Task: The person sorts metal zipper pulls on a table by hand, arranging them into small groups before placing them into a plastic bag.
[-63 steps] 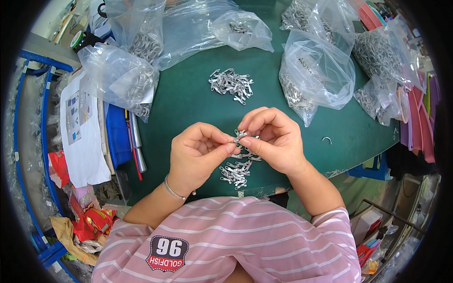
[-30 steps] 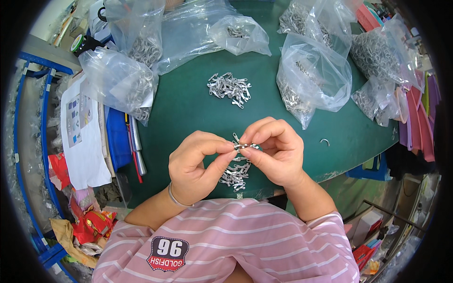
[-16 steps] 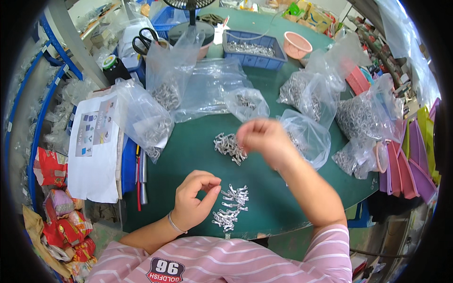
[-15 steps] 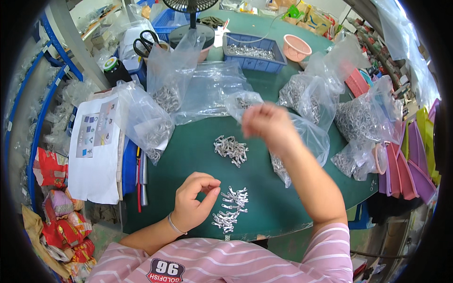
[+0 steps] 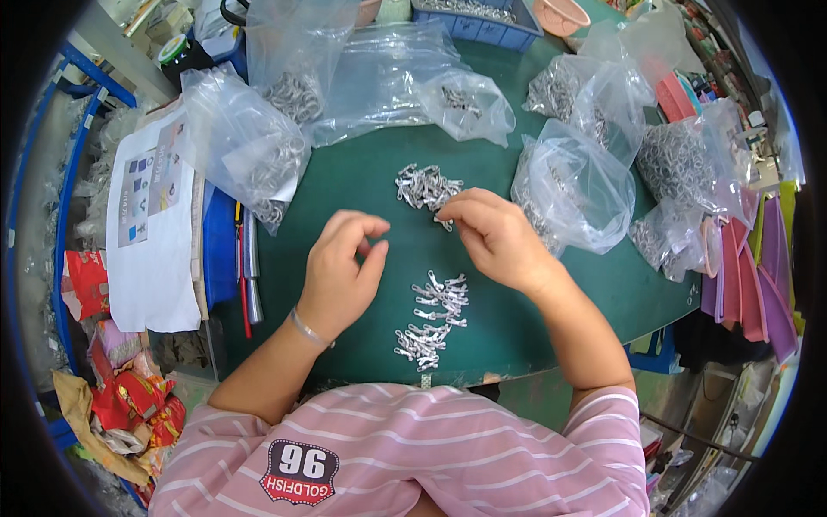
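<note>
Two groups of small silver metal clasps, long and thin like zipper pulls, lie on the green table: a far pile point(image 5: 424, 186) and a near spread-out group point(image 5: 438, 312). My right hand point(image 5: 504, 241) is at the right edge of the far pile, thumb and fingertips pinched at a clasp point(image 5: 445, 223) there. My left hand point(image 5: 343, 267) hovers left of both groups, fingers curled, with a gap between thumb and forefinger and nothing seen in it. Right of my right hand lies an open clear plastic bag point(image 5: 579, 185) with metal pieces inside.
More clear bags of metal parts stand at the left point(image 5: 250, 142), at the back point(image 5: 469, 108) and at the right point(image 5: 685, 164). A blue bin point(image 5: 495, 33) and pink basket point(image 5: 560, 15) are at the back. A paper sheet point(image 5: 151, 276) hangs left, beside a red pen point(image 5: 243, 289).
My right hand has come down from above the bags to the far pile. My left hand has moved away from the near group, its thumb and forefinger wider apart. The view has shifted.
</note>
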The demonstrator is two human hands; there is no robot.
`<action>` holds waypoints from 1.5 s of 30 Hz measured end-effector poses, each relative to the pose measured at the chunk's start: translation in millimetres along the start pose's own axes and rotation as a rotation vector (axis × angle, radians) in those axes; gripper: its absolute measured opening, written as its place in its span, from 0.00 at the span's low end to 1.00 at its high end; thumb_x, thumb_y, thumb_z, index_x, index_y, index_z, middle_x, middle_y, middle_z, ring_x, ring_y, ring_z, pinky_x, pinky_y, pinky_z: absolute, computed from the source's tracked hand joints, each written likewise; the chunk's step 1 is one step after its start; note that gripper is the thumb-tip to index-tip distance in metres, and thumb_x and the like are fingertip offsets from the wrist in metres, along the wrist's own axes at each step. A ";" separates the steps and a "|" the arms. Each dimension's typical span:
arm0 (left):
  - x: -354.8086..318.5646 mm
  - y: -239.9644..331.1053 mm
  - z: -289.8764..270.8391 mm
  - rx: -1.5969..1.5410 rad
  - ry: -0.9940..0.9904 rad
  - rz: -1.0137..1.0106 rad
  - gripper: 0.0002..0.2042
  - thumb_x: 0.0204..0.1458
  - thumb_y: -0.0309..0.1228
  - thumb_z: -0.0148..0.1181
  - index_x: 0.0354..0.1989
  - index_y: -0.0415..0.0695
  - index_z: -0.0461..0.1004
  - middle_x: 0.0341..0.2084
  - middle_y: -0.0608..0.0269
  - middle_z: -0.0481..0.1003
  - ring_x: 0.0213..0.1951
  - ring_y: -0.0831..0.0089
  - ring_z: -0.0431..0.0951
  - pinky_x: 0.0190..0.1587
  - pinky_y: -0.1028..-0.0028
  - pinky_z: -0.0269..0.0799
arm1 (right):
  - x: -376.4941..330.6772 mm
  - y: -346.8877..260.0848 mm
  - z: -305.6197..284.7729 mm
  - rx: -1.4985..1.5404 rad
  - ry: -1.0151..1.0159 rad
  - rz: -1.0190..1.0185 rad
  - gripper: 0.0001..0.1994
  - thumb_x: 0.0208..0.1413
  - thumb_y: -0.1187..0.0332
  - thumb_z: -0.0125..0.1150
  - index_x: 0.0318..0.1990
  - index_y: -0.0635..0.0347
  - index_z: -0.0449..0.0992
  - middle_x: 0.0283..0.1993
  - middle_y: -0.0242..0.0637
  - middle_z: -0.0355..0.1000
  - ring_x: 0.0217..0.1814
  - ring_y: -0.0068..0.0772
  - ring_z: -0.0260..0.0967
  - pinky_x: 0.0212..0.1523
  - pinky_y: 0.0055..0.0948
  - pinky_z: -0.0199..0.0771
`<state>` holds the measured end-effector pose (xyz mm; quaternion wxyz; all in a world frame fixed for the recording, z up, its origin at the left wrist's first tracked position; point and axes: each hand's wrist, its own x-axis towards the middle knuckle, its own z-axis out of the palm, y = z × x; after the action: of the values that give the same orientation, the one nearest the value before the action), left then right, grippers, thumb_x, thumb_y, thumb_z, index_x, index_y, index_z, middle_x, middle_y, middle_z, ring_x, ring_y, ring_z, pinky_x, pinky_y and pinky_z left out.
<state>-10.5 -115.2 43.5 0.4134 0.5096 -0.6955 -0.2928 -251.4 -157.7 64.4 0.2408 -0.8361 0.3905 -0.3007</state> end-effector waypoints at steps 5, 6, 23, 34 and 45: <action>28.9 -32.9 36.9 0.298 0.023 0.147 0.23 0.49 0.18 0.65 0.56 0.40 0.71 0.51 0.52 0.71 0.43 0.60 0.76 0.46 0.67 0.75 | -23.4 13.2 33.8 -0.142 0.032 -0.030 0.19 0.46 0.87 0.57 0.47 0.64 0.79 0.53 0.46 0.75 0.56 0.53 0.71 0.57 0.43 0.74; 31.9 -35.8 41.1 0.344 0.001 0.154 0.25 0.48 0.18 0.65 0.57 0.40 0.70 0.52 0.51 0.70 0.45 0.58 0.76 0.49 0.65 0.74 | -26.9 15.7 30.9 -0.119 0.013 -0.021 0.19 0.45 0.87 0.57 0.47 0.64 0.79 0.53 0.46 0.75 0.55 0.53 0.72 0.56 0.43 0.74; -29.2 -4.6 29.3 0.019 -0.480 0.246 0.14 0.51 0.13 0.57 0.46 0.37 0.76 0.43 0.50 0.74 0.45 0.50 0.75 0.48 0.60 0.73 | -107.1 -39.4 52.3 0.074 0.004 0.075 0.23 0.48 0.85 0.57 0.55 0.64 0.78 0.58 0.46 0.75 0.61 0.53 0.70 0.62 0.45 0.71; 17.4 -11.4 45.8 0.303 -0.038 0.268 0.18 0.52 0.14 0.57 0.52 0.37 0.75 0.51 0.47 0.75 0.54 0.48 0.74 0.59 0.59 0.70 | -49.6 3.8 42.1 -0.196 0.206 0.127 0.22 0.48 0.87 0.54 0.53 0.68 0.75 0.58 0.53 0.71 0.62 0.59 0.67 0.62 0.45 0.70; 1.1 -8.0 50.1 -0.079 -0.201 0.094 0.20 0.56 0.12 0.51 0.58 0.36 0.71 0.49 0.50 0.75 0.49 0.61 0.79 0.52 0.67 0.76 | -60.4 0.7 33.2 0.064 0.150 0.157 0.21 0.47 0.87 0.53 0.50 0.65 0.77 0.48 0.48 0.77 0.52 0.55 0.72 0.56 0.44 0.72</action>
<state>-50.6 -119.4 12.8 0.3748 0.4277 -0.7445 -0.3497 -259.9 -104.3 21.6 0.2603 -0.7699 0.4621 -0.3549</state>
